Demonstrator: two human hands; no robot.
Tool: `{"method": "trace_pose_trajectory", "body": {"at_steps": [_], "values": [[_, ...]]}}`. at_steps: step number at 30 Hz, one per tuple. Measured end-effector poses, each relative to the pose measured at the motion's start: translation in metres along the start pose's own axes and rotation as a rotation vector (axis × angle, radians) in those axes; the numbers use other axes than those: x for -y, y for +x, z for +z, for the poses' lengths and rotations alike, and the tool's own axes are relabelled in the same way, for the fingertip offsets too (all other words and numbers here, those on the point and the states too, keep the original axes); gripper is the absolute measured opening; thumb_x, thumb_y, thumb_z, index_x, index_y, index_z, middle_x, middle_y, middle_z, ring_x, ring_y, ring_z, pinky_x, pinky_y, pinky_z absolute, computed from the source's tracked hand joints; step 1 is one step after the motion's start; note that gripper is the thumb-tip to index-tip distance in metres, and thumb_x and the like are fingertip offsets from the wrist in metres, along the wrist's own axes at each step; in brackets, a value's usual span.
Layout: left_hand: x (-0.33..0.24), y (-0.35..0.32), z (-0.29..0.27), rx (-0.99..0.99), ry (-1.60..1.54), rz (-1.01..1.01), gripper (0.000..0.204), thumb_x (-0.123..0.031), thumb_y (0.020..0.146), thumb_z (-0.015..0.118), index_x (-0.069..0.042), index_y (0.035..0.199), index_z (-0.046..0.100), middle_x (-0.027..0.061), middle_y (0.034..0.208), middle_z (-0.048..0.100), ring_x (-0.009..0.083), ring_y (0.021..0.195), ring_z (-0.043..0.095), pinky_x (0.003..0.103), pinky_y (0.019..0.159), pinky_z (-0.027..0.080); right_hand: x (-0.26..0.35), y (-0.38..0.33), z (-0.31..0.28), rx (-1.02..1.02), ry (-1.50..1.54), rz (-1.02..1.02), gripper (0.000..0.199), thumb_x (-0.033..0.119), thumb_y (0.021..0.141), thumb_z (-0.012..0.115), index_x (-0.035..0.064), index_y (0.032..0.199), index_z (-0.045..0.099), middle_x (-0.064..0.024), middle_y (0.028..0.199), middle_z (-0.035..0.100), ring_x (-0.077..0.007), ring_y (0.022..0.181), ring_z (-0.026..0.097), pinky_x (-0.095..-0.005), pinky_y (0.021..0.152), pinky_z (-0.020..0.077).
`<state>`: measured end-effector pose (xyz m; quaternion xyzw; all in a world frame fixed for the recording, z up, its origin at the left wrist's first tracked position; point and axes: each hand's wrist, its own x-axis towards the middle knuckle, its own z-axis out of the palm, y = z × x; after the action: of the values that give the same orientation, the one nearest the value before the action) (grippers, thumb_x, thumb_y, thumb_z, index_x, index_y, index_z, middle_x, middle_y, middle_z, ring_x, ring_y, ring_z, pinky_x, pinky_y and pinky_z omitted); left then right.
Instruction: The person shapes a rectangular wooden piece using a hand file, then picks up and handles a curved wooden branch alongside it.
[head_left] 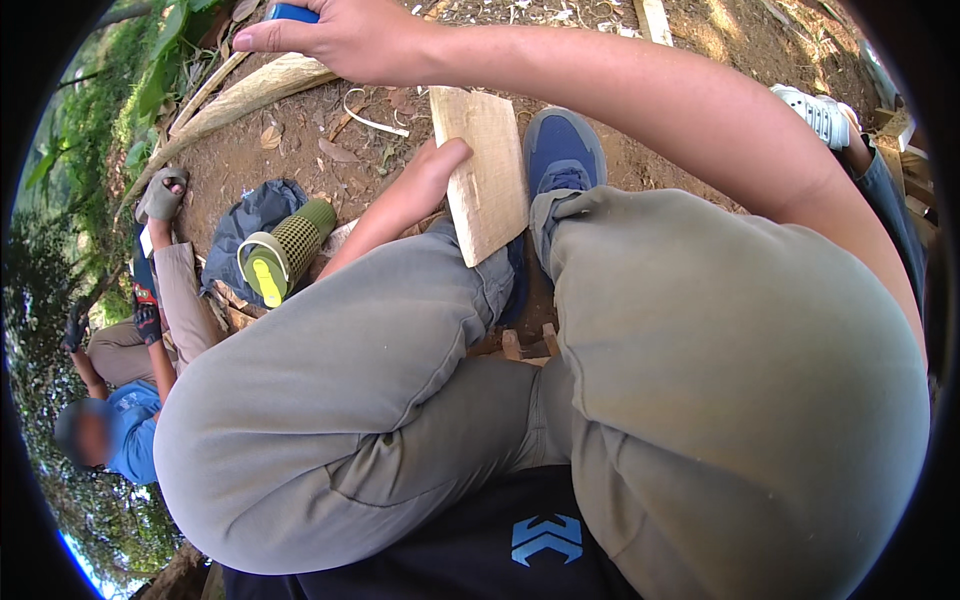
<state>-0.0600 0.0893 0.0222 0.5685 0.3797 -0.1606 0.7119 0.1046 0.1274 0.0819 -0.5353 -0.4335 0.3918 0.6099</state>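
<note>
Between the knees and the far edge of the view, a pale wooden board (485, 180) stood just left of the blue shoe (565, 150), its long axis running away from the body with a slight lean to the left at the far end. The left hand (435, 172) was the nearer one, clamped on the board's left edge, thumb over the face, fingers hidden behind. The right hand (370, 42) lay beyond the board's far end and off to its left, apart from the wood, so the board lay back toward the body and rightward from it. That hand seemed closed on a blue object (295, 13), though the rim cut off too much to tell its kind.
</note>
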Motion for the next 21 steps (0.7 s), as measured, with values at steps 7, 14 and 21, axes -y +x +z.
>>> {"method": "trace_pose_trajectory", "body": {"at_steps": [7,14,21], "values": [[-0.005,0.0,-0.002,0.055,-0.002,-0.035,0.053,-0.027,0.095,0.044,0.01,0.132,0.055,0.0173,0.124,0.066,0.0232,0.113,0.06,0.038,0.1,0.045,-0.024,0.028,-0.014,0.211,0.354,-0.028,0.032,0.037,0.101,0.064,0.0057,0.094,0.063,-0.0003,0.073,0.055,-0.0104,0.066,0.051,-0.029,0.059,0.0425],[-0.007,-0.006,0.003,0.019,-0.021,-0.01,0.054,-0.027,0.096,0.043,0.01,0.132,0.056,0.0172,0.124,0.066,0.0236,0.113,0.061,0.038,0.1,0.046,-0.016,0.038,-0.027,0.226,0.481,0.108,0.021,0.026,0.102,0.059,0.0089,0.09,0.06,-0.0019,0.067,0.062,-0.0092,0.051,0.057,-0.0247,0.045,0.0471],[-0.01,-0.007,0.006,0.008,-0.037,-0.01,0.054,-0.028,0.096,0.043,0.01,0.133,0.055,0.0186,0.124,0.066,0.0243,0.112,0.061,0.038,0.1,0.046,-0.003,0.025,0.006,0.083,0.267,0.056,0.047,0.04,0.104,0.055,0.007,0.069,0.055,-0.0046,0.062,0.054,-0.0169,0.055,0.046,-0.0355,0.055,0.0401]]}}
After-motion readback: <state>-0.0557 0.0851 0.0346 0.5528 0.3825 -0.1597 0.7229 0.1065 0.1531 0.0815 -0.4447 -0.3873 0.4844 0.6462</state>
